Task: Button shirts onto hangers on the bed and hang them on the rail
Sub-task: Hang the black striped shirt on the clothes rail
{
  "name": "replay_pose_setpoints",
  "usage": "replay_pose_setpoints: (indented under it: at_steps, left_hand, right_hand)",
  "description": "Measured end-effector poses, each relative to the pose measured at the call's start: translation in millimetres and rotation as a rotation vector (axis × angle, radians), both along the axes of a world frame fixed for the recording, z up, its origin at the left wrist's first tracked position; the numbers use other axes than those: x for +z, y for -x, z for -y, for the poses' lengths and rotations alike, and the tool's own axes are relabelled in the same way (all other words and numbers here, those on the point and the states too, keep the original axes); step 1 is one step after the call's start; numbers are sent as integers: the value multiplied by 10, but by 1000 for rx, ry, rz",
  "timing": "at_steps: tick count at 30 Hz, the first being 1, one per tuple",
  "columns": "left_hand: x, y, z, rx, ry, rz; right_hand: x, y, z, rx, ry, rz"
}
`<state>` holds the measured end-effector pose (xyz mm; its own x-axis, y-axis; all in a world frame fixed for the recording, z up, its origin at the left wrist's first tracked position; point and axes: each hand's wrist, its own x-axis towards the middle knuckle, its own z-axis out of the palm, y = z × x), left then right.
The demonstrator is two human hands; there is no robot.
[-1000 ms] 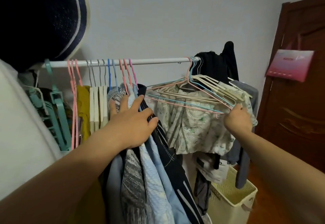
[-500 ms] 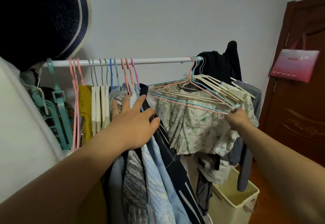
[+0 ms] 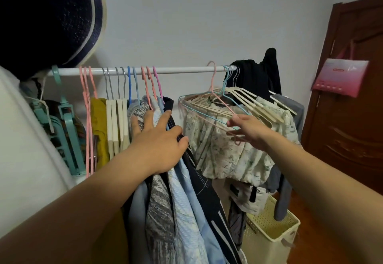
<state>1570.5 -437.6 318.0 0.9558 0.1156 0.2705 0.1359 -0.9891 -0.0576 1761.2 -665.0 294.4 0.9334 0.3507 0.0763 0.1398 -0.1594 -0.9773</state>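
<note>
A white rail (image 3: 182,70) runs across the view at head height. Several shirts (image 3: 186,201) hang from coloured hangers at its middle. My left hand (image 3: 159,145) presses flat against them, fingers spread among the collars. A bunch of empty hangers (image 3: 250,98) hangs near the rail's right end, over a floral garment (image 3: 228,160). One pink hanger (image 3: 212,77) is hooked on the rail a little left of that bunch. My right hand (image 3: 248,131) holds that pink hanger by its lower bar.
A dark hat (image 3: 51,15) fills the upper left. Teal hangers (image 3: 66,123) and cream hangers crowd the rail's left end. A cream laundry basket (image 3: 273,236) stands on the floor below right. A brown door (image 3: 352,129) with a pink bag (image 3: 339,79) is at the far right.
My right hand has moved left and taken hold of the pink hanger, whose hook now sits apart from the bunch. My left hand stays on the hung shirts.
</note>
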Motion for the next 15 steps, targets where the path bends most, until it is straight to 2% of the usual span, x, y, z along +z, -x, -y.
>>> replay_pose_setpoints:
  at_steps: [2,5,8,10,12,15]
  left_hand:
    - [8,2,-4,-3,-5,-13]
    - [57,52,38,41,-40,-31]
    - [202,113,203,44,-275,4]
    - [373,103,440,-69,-327,8]
    - [520,-2,765,-248,-269,-12]
    - [560,-237,1503,-480,-309,-29]
  right_hand:
    - [85,40,-69,-44,-33,102]
    - [235,158,-60,-56,-114,137]
    - [231,397,82,-59,-108,131]
    - [81,570,255,-69,-97,103]
    - [-139,759,497,-85,-127,55]
    - [-460,1151,1023,-119,-177,9]
